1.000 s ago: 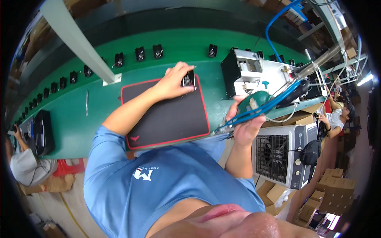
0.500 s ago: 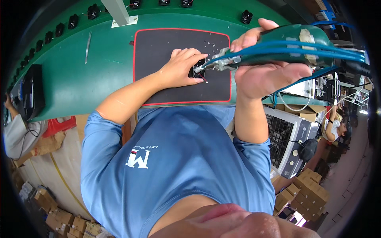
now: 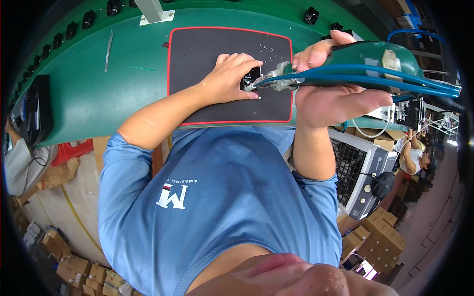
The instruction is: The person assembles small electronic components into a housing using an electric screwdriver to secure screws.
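Note:
On the black mat (image 3: 197,44), my left hand (image 3: 224,79) grips a small black square part (image 3: 251,75) between thumb and fingers. A short wire end shows by the thumb. My right hand (image 3: 323,101) is wrapped round a green powered screwdriver (image 3: 363,55), held nearly flat above the mat. Its clear and metal nose (image 3: 279,78) points left, and the tip meets the near side of the black part. Blue hoses (image 3: 365,71) run along the tool's body. Whether a screw sits at the tip is too small to tell.
Several tiny screw-like pieces (image 3: 266,48) lie at the mat's far right. Tweezers (image 3: 108,51) rest on the green table (image 3: 79,98). More black parts (image 3: 89,19) line the far edge near a metal post (image 3: 149,11). A black bin (image 3: 42,111) stands at left.
The screwdriver tip has shifted to the near side of the black part. The red wire, visible earlier, is now mostly hidden. The whole view has shifted slightly.

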Motion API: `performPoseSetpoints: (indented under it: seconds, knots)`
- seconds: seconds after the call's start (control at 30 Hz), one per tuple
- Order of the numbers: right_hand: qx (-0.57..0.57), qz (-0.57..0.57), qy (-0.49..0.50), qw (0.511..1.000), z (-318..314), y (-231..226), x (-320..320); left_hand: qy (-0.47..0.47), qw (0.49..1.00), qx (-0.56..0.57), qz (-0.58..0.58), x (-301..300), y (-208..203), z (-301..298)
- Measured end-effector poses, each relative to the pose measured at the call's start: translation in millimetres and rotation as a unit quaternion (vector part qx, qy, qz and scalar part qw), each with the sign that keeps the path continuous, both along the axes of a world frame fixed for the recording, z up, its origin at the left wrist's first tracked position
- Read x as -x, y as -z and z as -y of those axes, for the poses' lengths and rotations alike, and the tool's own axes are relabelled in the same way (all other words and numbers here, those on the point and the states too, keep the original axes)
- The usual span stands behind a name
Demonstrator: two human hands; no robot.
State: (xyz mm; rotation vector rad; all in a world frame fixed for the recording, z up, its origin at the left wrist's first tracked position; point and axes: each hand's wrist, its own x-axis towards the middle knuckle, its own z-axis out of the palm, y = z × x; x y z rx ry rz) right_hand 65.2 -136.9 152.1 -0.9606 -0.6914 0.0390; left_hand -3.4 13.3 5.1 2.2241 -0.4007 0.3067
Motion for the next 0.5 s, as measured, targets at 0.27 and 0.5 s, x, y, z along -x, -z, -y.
performPoseSetpoints:
  seconds: [0.27, 0.5]
  knots:
    - [0.055, -0.020, 0.054, 0.997, -1.2, 6.9, 2.8, -0.006, 1.000, 0.010, 0.012, -1.5, 3.2, -1.0]
    - [0.067, -0.031, 0.090, 0.993, -3.7, 13.1, 4.5, -0.005, 1.000, 0.010, 0.011, -1.0, 2.7, -0.9]
